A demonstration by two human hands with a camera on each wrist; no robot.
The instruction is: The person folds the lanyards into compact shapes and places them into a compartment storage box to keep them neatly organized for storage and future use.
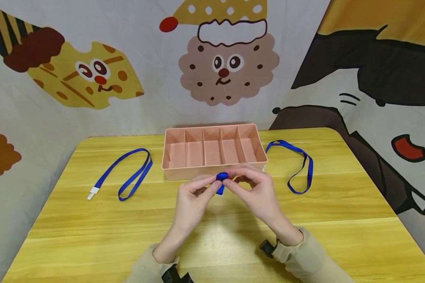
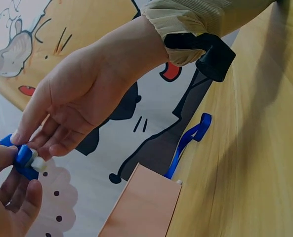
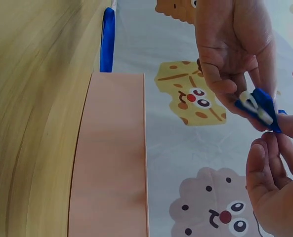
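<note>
In front of the box, a blue lanyard is gathered into a small bundle between the fingertips of both hands. Its white clip shows beside the ribbon in the right wrist view. My left hand pinches the bundle from the left with thumb and forefinger. From the other side, the thumb and fingertips of my right hand pinch it too. A short end of ribbon hangs under the fingers. Both hands are raised above the wooden table.
Behind the hands stands a pink box with several compartments. A second blue lanyard with a white clip lies looped to the left. Another blue lanyard lies right of the box. A patterned cloth hangs behind the table.
</note>
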